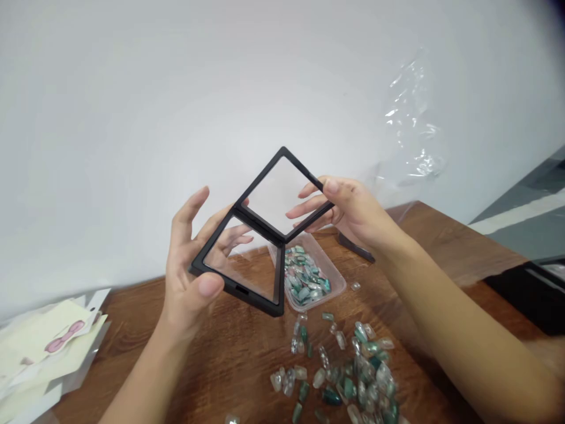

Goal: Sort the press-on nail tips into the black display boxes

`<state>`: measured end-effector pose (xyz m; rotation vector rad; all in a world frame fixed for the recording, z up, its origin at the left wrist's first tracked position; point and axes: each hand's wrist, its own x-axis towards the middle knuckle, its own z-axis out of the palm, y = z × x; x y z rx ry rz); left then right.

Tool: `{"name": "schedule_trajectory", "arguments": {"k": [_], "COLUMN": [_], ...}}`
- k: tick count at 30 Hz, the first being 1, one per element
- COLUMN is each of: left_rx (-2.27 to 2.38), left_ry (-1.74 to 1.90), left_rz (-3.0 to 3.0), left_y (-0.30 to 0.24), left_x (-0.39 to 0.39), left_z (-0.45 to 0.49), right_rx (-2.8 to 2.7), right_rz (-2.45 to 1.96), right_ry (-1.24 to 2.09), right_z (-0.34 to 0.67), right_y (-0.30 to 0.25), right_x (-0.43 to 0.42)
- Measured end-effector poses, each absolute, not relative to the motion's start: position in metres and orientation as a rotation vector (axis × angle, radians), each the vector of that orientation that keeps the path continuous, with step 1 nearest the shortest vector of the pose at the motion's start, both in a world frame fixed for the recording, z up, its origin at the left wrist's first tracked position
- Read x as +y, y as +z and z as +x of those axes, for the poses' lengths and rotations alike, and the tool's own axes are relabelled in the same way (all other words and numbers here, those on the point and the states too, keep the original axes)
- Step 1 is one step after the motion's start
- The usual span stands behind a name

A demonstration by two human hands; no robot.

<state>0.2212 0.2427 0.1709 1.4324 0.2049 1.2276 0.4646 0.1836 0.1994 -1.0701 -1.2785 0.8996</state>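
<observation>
Left grip (189, 271) spread wide around black hinged display frame (260, 225); right grip (353, 209) clamped on its upper edge.

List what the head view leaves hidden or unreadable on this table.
Head view:
- Dark object: the right hand hides part of it, so its kind is unclear.
- Plastic tray: the black frame covers part of its left side.
- Loose teal and clear pieces: the bottom edge cuts off the pile.
- Papers: the left edge cuts them off; small print is unreadable.
</observation>
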Motion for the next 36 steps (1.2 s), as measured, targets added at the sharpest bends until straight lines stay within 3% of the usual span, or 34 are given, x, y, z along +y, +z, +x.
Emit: {"name": "schedule_trajectory", "arguments": {"k": [21, 26, 32, 36], "left_rx": [0.518, 0.520, 0.594, 0.812], "left_ry": [0.717, 0.820, 1.104, 1.130], "left_rz": [1.994, 1.999, 1.972, 1.911], "left_y": [0.194, 0.181, 0.163, 0.139], "left_x": [0.228, 0.219, 0.210, 0.211], "left_z": [0.191, 0.201, 0.192, 0.159], "right_rx": [-1.526, -1.592, -1.653, -1.713], "right_rz": [-1.194, -1.241, -1.471, -1.483], "right_ry": [0.642, 0.485, 0.002, -0.045], "right_z": [0.468, 0.472, 0.473, 0.465], "right_y": [0.222, 0.224, 0.248, 0.266], "right_x": [0.160, 0.154, 0.111, 0.072]}}
